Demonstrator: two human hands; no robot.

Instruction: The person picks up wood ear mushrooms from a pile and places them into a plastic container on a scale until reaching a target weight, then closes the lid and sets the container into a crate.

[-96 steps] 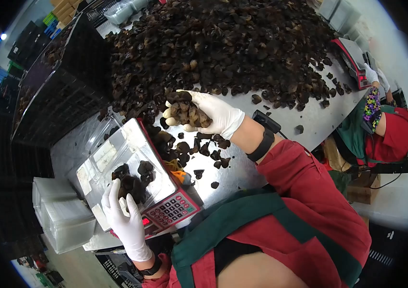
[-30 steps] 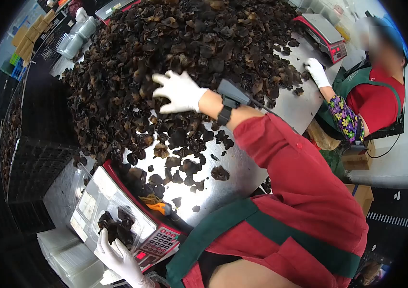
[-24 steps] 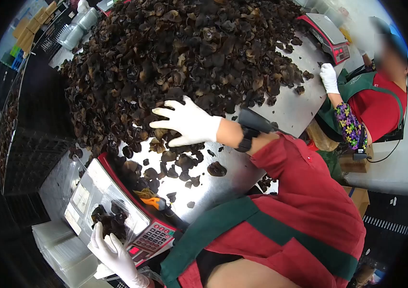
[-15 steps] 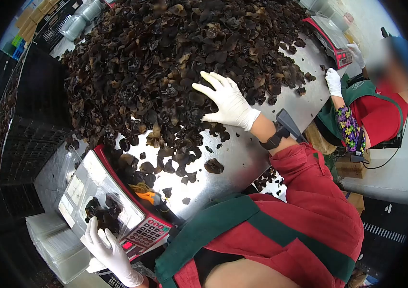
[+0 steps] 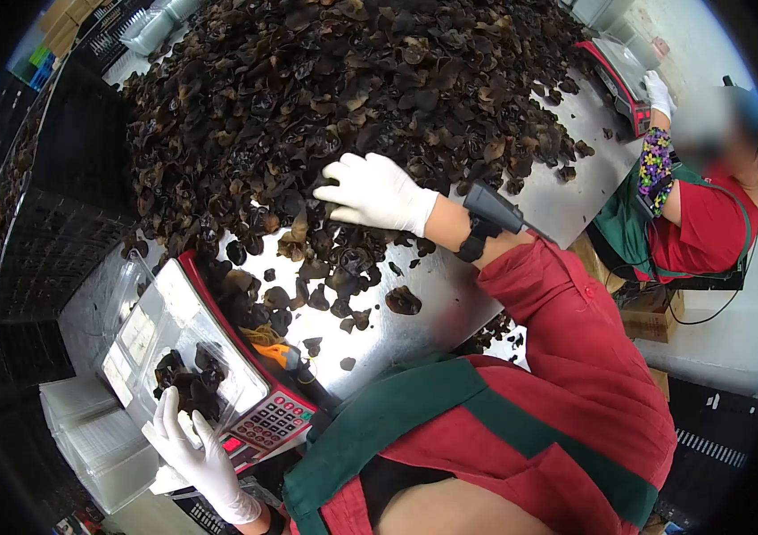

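Note:
A big heap of dark dried fungus pieces (image 5: 352, 89) covers the steel table (image 5: 450, 303). My right hand (image 5: 374, 192), in a white glove, lies on the near edge of the heap with fingers curled into the pieces. My left hand (image 5: 190, 441), also gloved, rests on the near rim of a clear plastic tray (image 5: 143, 334) that holds a small clump of fungus (image 5: 184, 379). The tray sits on a red scale (image 5: 258, 415) with a keypad at the table's front left.
A stack of clear trays (image 5: 98, 437) stands left of the scale. Black crates (image 5: 58, 205) line the left side. An orange-handled tool (image 5: 285, 355) lies by the scale. Across the table a person in red with a green apron (image 5: 700, 223) reaches to another red scale (image 5: 615, 71).
My right hand swept over the heap, went right, then came back left to its near edge with fingers curling. My left hand stayed at the tray. The other person's hand rose to the far scale.

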